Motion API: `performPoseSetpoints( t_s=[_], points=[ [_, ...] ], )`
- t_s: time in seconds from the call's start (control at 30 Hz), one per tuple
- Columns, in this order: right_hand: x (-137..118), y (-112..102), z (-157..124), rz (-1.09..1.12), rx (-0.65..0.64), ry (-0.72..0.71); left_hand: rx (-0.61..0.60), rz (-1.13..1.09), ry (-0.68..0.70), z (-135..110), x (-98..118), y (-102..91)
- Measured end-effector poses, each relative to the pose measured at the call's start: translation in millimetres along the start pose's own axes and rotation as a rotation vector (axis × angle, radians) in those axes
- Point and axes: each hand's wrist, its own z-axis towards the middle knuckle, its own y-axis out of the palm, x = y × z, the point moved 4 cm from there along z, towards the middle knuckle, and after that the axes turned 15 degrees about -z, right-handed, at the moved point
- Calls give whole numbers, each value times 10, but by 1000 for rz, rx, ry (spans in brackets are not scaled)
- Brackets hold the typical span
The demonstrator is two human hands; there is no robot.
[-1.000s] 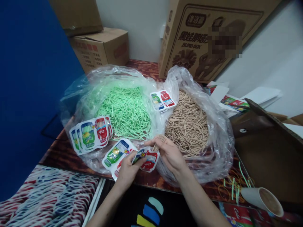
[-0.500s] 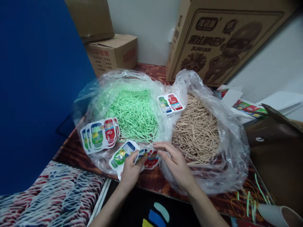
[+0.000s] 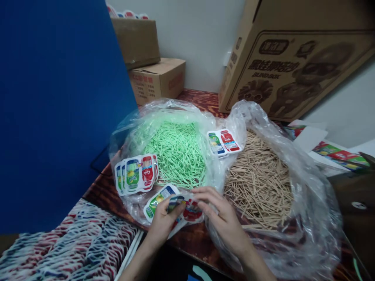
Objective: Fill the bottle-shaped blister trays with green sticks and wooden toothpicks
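My left hand [image 3: 162, 222] is closed on a printed bottle-shaped candy pack [image 3: 191, 212] with a red cola half showing. My right hand [image 3: 221, 214] has its bent fingers on that pack's right end; its thumb is partly hidden. Behind my left fingers lies another pack with a green-and-blue face [image 3: 158, 201]. A fanned stack of similar packs [image 3: 134, 175] rests to the left, on the edge of a clear plastic bag of thin green sticks [image 3: 178, 152]. More packs [image 3: 224, 142] lie between it and a bag of thin brown sticks [image 3: 260, 183].
The dark wood-grain table [image 3: 191, 244] bears both bags. A large carton [image 3: 281, 74] stands at the back right, smaller boxes [image 3: 158, 80] at the back left. A blue panel [image 3: 58, 117] blocks the left side. Many stacked packs [image 3: 76, 246] fill the lower left.
The view has shifted, so most things sit lower and further right. Both hands stay at the same pack, which my left hand has tilted slightly.
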Motion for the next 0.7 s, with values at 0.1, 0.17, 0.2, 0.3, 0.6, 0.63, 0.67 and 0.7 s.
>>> performPoseSetpoints(
  t_s=[0.1, 0.17, 0.2, 0.3, 0.6, 0.63, 0.67, 0.7],
  points=[
    [93, 90, 201, 232, 45, 119, 100, -107, -18, 3, 37, -227],
    [189, 304, 404, 292, 3, 179, 207, -163, 24, 43, 110, -455],
    [240, 459, 521, 299, -46, 202, 272, -183, 58, 77, 157, -593],
    [370, 946, 892, 259, -77, 237, 473, -107, 191, 228, 301, -1063],
    [366, 1658, 1437, -158, 70, 240, 721, 866, 325, 659, 325, -1767],
    [359, 1676, 1451, -197, 79, 243, 751, 867, 292, 669, 302, -1779],
    [356, 1695, 1467, -229, 79, 235, 781, 853, 258, 675, 282, -1787],
    [361, 1717, 1485, -242, 70, 222, 807, 825, 230, 678, 266, -1792]
  ],
)
